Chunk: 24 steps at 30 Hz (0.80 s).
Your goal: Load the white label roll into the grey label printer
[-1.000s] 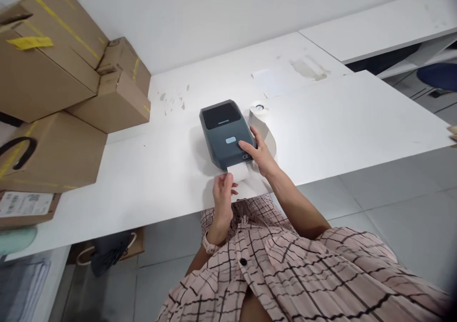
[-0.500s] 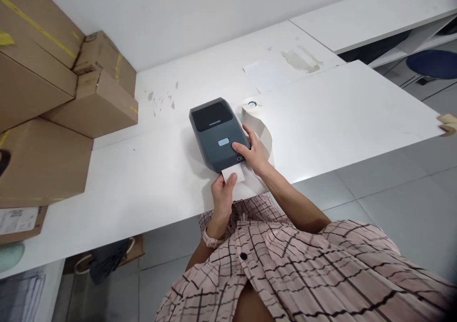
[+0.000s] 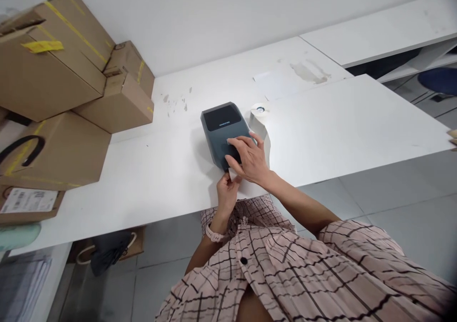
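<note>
A dark grey-blue label printer [image 3: 218,139] with a black top panel lies on the white table. At its near end, my left hand [image 3: 227,192] pinches a white label [image 3: 233,173] at the printer's front edge. Over the near right part of the printer lies my right hand [image 3: 252,160], fingers apart, with a fingertip on or just over the pale button. It partly covers the label and the printer's front. Beside the printer on the right, a roll of labels [image 3: 260,109] stands with its strip curving along the printer's side.
Cardboard boxes [image 3: 74,148] with yellow tape are stacked at the left. A white paper sheet [image 3: 274,85] lies towards the back of the table [image 3: 171,170]. A blue stool [image 3: 438,80] stands at the far right, and a dark bag [image 3: 110,250] is below the table.
My right hand has moved from the printer's right edge onto its top, over the button. My left hand stays pinching the label. The camera view has shifted slightly left.
</note>
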Each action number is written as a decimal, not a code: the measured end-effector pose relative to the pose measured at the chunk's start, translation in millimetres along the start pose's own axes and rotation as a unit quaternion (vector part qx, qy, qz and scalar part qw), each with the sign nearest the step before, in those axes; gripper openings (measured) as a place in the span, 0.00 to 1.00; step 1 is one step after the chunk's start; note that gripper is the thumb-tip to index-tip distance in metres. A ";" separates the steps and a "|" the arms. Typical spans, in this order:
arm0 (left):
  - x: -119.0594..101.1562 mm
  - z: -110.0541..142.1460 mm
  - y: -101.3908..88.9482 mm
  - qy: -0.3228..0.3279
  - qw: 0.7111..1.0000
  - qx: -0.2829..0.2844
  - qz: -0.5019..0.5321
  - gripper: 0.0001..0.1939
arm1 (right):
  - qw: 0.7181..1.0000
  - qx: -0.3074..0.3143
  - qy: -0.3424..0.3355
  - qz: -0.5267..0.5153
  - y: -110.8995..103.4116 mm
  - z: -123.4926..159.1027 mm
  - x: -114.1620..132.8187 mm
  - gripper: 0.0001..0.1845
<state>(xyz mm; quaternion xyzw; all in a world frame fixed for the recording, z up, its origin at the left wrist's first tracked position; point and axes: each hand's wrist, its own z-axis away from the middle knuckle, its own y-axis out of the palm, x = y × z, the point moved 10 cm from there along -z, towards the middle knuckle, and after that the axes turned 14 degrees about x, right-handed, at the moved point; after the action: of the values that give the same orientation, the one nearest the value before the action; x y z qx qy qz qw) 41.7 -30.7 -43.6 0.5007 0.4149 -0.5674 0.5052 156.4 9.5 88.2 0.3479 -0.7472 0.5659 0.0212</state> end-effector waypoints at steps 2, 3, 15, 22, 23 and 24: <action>-1.7 -0.6 0.4 0.008 1.000 0.000 -0.002 0.17 | 1.000 -0.012 -0.013 0.008 1.4 4.0 3.0 0.21; -2.4 -0.4 0.4 0.011 1.000 -0.001 -0.004 0.17 | 1.000 -0.018 -0.020 0.002 1.2 7.1 3.1 0.22; -1.9 5.5 5.5 0.029 0.998 0.030 0.039 0.20 | 0.950 -0.035 0.020 -0.308 -22.9 15.4 -55.5 0.37; -26.1 15.5 -31.3 0.110 0.988 -0.100 0.034 0.21 | 0.980 -0.047 -0.041 -0.189 -53.8 -96.1 -67.6 0.45; -30.6 14.4 -43.1 0.119 0.983 -0.134 0.028 0.19 | 0.982 -0.055 -0.039 -0.177 -54.5 -115.6 -73.6 0.45; -35.8 11.6 -54.8 0.125 0.978 -0.167 0.018 0.16 | 0.983 -0.060 -0.037 -0.167 -53.8 -134.9 -79.9 0.46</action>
<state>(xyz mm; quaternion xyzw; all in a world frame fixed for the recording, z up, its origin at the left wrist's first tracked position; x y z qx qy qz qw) -14.7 -28.5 -8.4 0.4842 0.5543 -0.4136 0.5360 197.3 158.9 147.3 0.4863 -0.7113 0.4957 0.1086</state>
